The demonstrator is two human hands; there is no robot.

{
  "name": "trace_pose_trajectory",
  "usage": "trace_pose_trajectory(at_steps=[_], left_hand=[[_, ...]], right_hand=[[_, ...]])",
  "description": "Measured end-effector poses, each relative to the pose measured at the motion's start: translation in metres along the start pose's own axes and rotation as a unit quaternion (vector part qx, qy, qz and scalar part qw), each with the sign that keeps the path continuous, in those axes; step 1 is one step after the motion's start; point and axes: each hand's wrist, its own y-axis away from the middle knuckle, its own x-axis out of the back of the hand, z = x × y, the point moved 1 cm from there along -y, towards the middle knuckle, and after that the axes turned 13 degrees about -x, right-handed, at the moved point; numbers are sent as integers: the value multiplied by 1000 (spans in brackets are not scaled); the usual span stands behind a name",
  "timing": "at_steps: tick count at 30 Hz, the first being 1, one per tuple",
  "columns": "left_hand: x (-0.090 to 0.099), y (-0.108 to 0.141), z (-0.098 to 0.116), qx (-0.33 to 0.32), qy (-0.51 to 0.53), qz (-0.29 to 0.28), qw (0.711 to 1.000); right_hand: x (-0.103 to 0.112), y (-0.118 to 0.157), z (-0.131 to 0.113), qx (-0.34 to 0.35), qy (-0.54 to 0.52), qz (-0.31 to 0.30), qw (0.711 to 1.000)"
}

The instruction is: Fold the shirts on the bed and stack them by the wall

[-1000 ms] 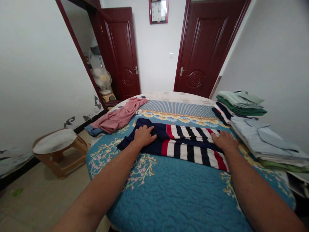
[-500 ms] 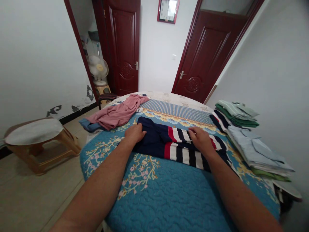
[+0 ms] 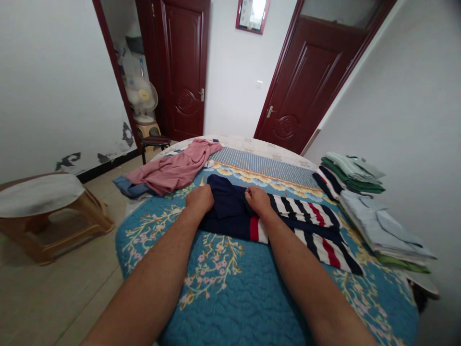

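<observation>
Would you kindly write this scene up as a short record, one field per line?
surface: blue flowered cover
garment in hand: striped garment, navy at one end, laid lengthwise from left to right
left hand: closed on the navy end
right hand: closed on navy cloth, nearer the stripes
left side: crumpled pink garment, partly over a blue one
right side: folded clothes, piled

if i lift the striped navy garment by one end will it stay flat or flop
The striped navy garment will probably flop: its navy part bunches softly between the hands. Its layers may slide apart, since they look loosely stacked, nothing visible fastening them.
</observation>
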Motion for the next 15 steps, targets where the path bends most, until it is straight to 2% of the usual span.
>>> trace_pose_trajectory(at_steps=[10, 15], left_hand=[[1, -4, -2, 5, -4, -8, 1000], [2, -3, 0, -1, -14, -11, 1000]], right_hand=[[2, -7, 0, -10, 39, -6, 999], [2, -9, 2, 24, 21, -27, 999]])
